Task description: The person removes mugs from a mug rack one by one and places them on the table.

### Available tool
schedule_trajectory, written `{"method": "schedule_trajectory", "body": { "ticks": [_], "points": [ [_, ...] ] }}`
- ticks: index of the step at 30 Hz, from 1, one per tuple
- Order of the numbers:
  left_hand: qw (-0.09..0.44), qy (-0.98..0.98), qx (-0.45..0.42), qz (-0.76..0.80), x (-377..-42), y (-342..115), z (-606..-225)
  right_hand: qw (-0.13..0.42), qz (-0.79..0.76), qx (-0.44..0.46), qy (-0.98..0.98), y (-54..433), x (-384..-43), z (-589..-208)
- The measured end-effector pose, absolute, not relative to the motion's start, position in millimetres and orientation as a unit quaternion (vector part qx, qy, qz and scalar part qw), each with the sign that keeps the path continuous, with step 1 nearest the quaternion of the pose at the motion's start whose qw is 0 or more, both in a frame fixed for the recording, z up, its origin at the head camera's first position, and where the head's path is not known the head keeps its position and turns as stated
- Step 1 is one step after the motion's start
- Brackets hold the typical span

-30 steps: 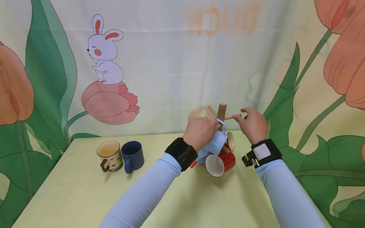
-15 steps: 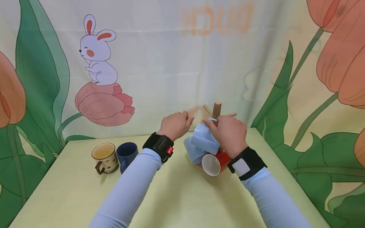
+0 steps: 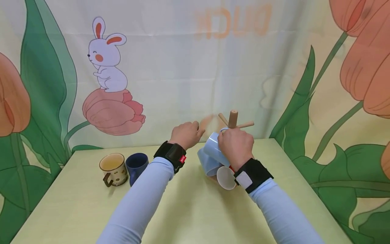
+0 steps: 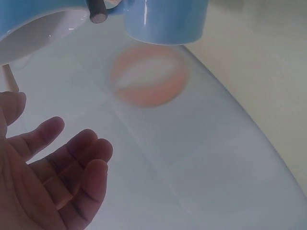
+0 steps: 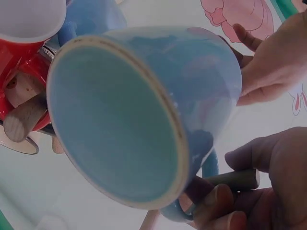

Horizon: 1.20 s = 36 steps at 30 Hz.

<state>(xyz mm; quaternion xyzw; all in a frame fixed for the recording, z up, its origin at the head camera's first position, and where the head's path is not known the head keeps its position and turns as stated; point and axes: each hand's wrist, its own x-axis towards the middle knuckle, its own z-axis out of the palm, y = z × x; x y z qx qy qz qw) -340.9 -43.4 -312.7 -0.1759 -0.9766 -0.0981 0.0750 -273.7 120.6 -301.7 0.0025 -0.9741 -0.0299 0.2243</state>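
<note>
My right hand [image 3: 236,145] is at a light blue mug [image 3: 213,147] that hangs tilted on a wooden mug tree [image 3: 233,118]. In the right wrist view its fingers [image 5: 216,203] curl at the mug's handle [image 5: 210,165], beside a peg [image 5: 242,180] that runs under the thumb. A second light blue mug [image 3: 208,164] hangs lower left. Below is a red mug with a white inside [image 3: 226,178], mostly hidden by my right hand and wrist. My left hand [image 3: 186,134] hovers left of the tree, fingers loosely bent and holding nothing.
A cream patterned mug [image 3: 113,167] and a dark blue mug [image 3: 137,164] stand on the left of the pale table [image 3: 189,213]. Bare pegs [image 3: 246,124] stick out near the tree's top. A printed curtain [image 3: 170,67] hangs close behind the table.
My left hand has let go of the upper light blue mug and moved left. My right hand has left the right-hand peg and come down to that mug.
</note>
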Motion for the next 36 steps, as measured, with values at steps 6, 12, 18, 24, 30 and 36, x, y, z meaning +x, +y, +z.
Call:
{"method": "schedule_trajectory", "body": {
  "ticks": [6,12,18,24,30,36],
  "points": [
    [0.076,-0.974,-0.186,-0.101,-341.1,-35.7,-310.9,0.25,-0.08,0.022,-0.965,120.5,-271.7,-307.6],
    [0.08,-0.973,-0.194,-0.101,-341.9,-27.9,-310.9,0.29,-0.065,0.033,-0.954,122.9,-270.2,-313.5],
    [0.077,-0.972,-0.201,-0.097,-344.1,-22.1,-311.7,0.269,-0.05,0.026,-0.961,126.4,-268.2,-316.7],
    [0.086,-0.97,-0.204,-0.098,-348.7,-16.0,-306.0,0.269,-0.031,0.023,-0.962,129.2,-269.9,-315.3],
    [0.096,-0.969,-0.208,-0.098,-354.4,-5.3,-297.5,0.26,-0.011,0.024,-0.965,132.3,-271.4,-313.3],
    [0.102,-0.963,-0.236,-0.081,-358.2,5.6,-289.3,0.246,-0.008,0.029,-0.969,133.9,-271.2,-309.9]
  ]
}}
